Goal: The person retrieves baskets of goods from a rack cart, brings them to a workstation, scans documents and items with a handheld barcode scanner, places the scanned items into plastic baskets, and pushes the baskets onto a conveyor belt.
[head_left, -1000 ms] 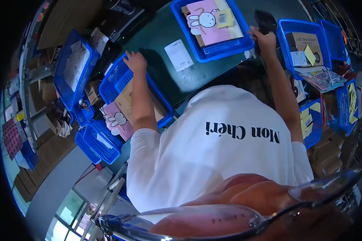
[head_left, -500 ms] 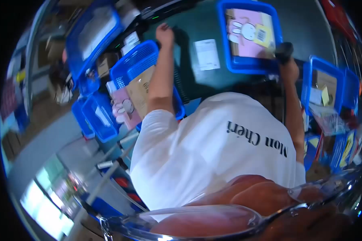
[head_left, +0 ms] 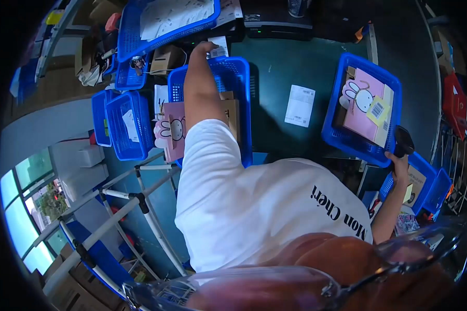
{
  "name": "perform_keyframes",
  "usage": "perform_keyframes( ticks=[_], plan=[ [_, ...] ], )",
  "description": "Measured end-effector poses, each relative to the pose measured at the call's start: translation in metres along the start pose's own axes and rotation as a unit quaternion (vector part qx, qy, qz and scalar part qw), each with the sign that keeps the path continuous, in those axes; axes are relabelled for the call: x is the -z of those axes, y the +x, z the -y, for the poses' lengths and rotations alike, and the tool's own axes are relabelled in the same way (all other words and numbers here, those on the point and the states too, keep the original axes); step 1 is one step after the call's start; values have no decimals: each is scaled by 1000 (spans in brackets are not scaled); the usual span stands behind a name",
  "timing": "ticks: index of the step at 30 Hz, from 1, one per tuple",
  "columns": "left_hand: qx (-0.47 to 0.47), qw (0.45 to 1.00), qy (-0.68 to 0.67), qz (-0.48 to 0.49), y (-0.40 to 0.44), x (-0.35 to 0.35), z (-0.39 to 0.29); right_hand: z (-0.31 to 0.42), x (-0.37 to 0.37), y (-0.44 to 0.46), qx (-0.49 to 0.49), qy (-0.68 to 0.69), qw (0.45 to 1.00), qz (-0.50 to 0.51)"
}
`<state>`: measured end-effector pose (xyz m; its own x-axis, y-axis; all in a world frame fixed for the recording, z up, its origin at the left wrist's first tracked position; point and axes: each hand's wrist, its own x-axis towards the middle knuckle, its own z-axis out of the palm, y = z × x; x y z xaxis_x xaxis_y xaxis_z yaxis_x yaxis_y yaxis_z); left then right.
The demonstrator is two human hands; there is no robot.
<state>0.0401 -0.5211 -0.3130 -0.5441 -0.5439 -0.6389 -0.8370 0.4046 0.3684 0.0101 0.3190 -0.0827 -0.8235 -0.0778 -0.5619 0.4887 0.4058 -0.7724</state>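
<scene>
My left hand (head_left: 201,50) reaches across a blue basket (head_left: 246,111), its fingers closed at the edge of a printed paper slip (head_left: 220,47) by a black device. Much of the grip is hidden. In that basket are a pink card with a white rabbit (head_left: 177,120) and a brown cardboard piece (head_left: 230,115), partly behind my forearm. My right hand (head_left: 399,167) is wrapped round a black handheld scanner (head_left: 403,141), beside the corner of a second blue basket (head_left: 333,116). A pink rabbit package (head_left: 362,103) with a yellow barcode label (head_left: 377,110) lies inside.
A white printed label (head_left: 300,105) lies on the green table (head_left: 272,67) between the baskets. A black boxy device (head_left: 278,27) stands at the back. More blue baskets (head_left: 128,124) are at the left, near a white pipe frame (head_left: 117,194). Another basket (head_left: 431,179) stands at the right.
My view has turned, so baskets and table sit differently in it. My left hand now meets the paper slip. The scanner stays in my right hand beside the rabbit package's basket.
</scene>
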Motion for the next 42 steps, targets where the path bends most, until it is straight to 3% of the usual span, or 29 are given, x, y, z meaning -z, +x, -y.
perform_keyframes(
  ticks=[1,2,3,4,5,6,7,8,9,11,12,13,14,15,16,18,20,22,24,25,26,28,30,32,34,36,38,40,42],
  plan=[
    [44,998,-48,28,-10,-4,-2,4,-6,-4,35,40,999,9],
    [17,996,71,49,-17,6,-2,5,-9,-10,62,78,995,13],
    [79,995,53,5,15,1,19,-8,-1,-6,47,122,991,2],
    [-17,999,29,-4,-39,14,-3,-9,-2,-10,58,126,990,-13],
    [-20,961,-275,17,-86,20,-21,-13,0,-12,19,130,991,-11],
    [-72,961,-267,2,-135,20,-65,4,-15,-24,20,142,989,-29],
    [-143,918,-357,92,-170,12,-103,2,-17,-26,85,127,988,-32],
    [-211,892,-374,142,-234,-4,-156,-11,-8,-23,38,129,991,-22],
    [-267,855,-387,218,-286,-33,-197,10,-24,-40,56,125,989,-48],
    [-377,846,-228,301,-361,-98,-261,13,-28,-41,52,120,990,-54],
    [-448,802,-158,361,-380,-141,-286,0,-22,-33,29,130,990,-53],
    [-508,784,-30,356,-395,-173,-310,-4,-19,-32,31,148,988,-44],
    [-552,795,41,248,-420,-199,-324,-6,-15,-30,35,164,985,-35],
    [-713,683,98,127,-430,-216,-337,-12,-6,-28,37,165,985,-40],
    [-660,718,148,165,-440,-229,-344,-18,3,-24,41,195,980,-29],
    [-764,645,1,19,-459,-230,-348,-24,26,-20,51,228,972,-16],
    [-721,688,-73,-43,-474,-213,-357,-27,48,-14,92,241,966,-25],
    [-536,767,-351,-24,-426,-228,-333,-26,71,0,100,258,960,-31],
    [-414,829,-323,-193,-379,-235,-282,-33,99,21,105,292,949,-63],
    [-342,893,-201,-210,-352,-248,-248,-63,135,58,162,198,965,-61],
    [-260,937,-77,-220,-336,-262,-216,-54,137,65,155,230,958,-79],
    [-63,960,33,-271,-352,-303,-190,-32,138,87,148,276,940,-132],
    [25,972,52,-226,-341,-334,-164,-21,141,117,112,345,911,-197],
    [37,962,37,-270,-330,-361,-145,-17,142,145,72,354,899,-248],
    [50,949,21,-311,-331,-363,-133,-42,153,185,43,337,911,-233],
    [-23,969,-55,-239,-332,-355,-121,-47,138,186,100,334,881,-320],
    [-64,958,-63,-274,-320,-352,-106,-56,120,180,161,177,902,-360],
    [-128,950,-48,-280,-318,-340,-103,-46,78,146,177,172,935,-256],
    [-131,956,-62,-253,-335,-313,-113,-19,13,82,198,214,956,-38]
  ],
)
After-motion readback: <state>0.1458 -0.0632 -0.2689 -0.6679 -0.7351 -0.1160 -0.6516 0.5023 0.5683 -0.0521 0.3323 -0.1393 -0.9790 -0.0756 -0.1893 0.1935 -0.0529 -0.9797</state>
